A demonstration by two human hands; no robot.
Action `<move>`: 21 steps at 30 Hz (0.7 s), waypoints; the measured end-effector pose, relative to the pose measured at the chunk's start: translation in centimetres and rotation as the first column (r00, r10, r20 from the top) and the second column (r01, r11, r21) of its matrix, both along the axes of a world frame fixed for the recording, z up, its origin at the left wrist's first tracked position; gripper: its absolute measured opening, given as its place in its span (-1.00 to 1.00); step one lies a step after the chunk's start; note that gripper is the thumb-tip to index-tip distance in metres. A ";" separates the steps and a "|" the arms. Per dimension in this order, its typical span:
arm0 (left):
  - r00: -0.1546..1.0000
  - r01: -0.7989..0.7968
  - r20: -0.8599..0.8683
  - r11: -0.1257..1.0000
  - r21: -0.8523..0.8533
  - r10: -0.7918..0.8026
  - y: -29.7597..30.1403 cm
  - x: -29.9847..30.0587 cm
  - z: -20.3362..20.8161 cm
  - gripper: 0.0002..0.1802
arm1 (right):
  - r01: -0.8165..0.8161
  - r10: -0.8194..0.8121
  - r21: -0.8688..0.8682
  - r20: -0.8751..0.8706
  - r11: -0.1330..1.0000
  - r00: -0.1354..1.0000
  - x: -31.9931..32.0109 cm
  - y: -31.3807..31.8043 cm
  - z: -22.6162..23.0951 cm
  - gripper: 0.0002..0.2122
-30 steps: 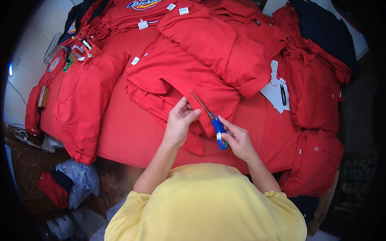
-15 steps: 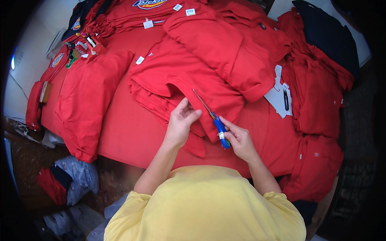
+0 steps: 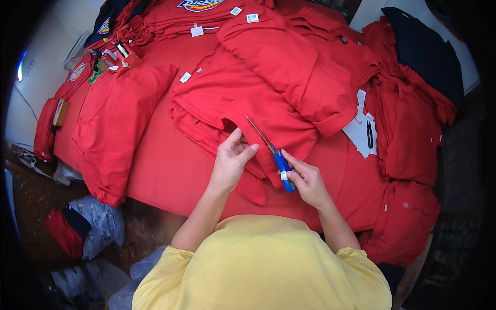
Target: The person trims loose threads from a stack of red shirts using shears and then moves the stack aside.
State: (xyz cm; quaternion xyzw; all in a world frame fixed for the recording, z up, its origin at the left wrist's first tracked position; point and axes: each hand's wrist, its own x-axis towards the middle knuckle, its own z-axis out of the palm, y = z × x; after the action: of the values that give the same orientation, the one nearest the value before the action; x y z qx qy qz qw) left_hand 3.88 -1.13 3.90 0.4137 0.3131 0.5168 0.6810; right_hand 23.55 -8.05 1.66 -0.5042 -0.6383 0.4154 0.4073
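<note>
My right hand [image 3: 307, 179] grips blue-handled scissors [image 3: 283, 168], their long narrow blades slanting up and left over a red garment [image 3: 268, 111]. The blades look nearly closed. Beside the tip, a fold of the garment's edge gapes a little. My left hand [image 3: 231, 159] is at this edge, thumb over the cloth and fingers curled along it, just left of the blades. How tightly the fingers press the cloth is partly hidden. A larger folded red piece [image 3: 292, 67] lies over the garment's upper right part.
Red garment stacks [image 3: 408, 129] line the right, with a dark garment [image 3: 423, 57] on top. White card tags [image 3: 360, 135] and small black snips [image 3: 370, 135] lie near them. At left are a red pile [image 3: 121, 124], a brush-like wooden block [image 3: 60, 112] and a small tool holder [image 3: 129, 56].
The view has shifted slightly, so the table's contents sit a little further right and lower. Both hands, the scissors and the garment edge keep nearly the same positions relative to each other.
</note>
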 end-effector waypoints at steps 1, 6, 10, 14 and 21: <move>1.000 0.000 0.008 1.000 -0.009 0.000 0.0 0.0 0.0 -0.58 | 0.003 -0.003 0.012 -0.001 1.000 1.000 0.1 0.0 -0.4 -0.51; 0.991 -0.126 0.052 0.992 -0.009 0.126 0.9 -0.4 -1.3 -0.68 | -0.003 0.003 -0.010 0.004 1.000 1.000 -0.3 -0.4 0.4 -0.52; 0.986 -0.166 -0.011 0.986 0.031 0.167 0.4 -0.3 0.2 -0.72 | -0.054 0.023 0.168 0.183 0.984 0.983 -0.6 -0.3 1.4 -0.50; 0.985 -0.160 -0.050 0.986 0.055 0.163 0.2 -0.2 -0.2 -0.70 | -0.070 0.037 0.190 0.168 0.979 0.985 -0.5 0.2 1.6 -0.48; 0.989 -0.146 -0.029 0.989 0.008 0.146 0.0 -0.4 -0.4 -0.66 | -0.024 0.024 0.002 0.031 1.000 0.999 -0.7 -0.1 1.3 -0.50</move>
State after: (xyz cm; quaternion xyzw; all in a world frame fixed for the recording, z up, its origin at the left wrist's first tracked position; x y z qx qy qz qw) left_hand 3.50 -1.09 3.48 0.3995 0.3511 0.5600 0.6353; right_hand 22.89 -8.17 2.93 -0.5022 -0.6510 0.4117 0.3931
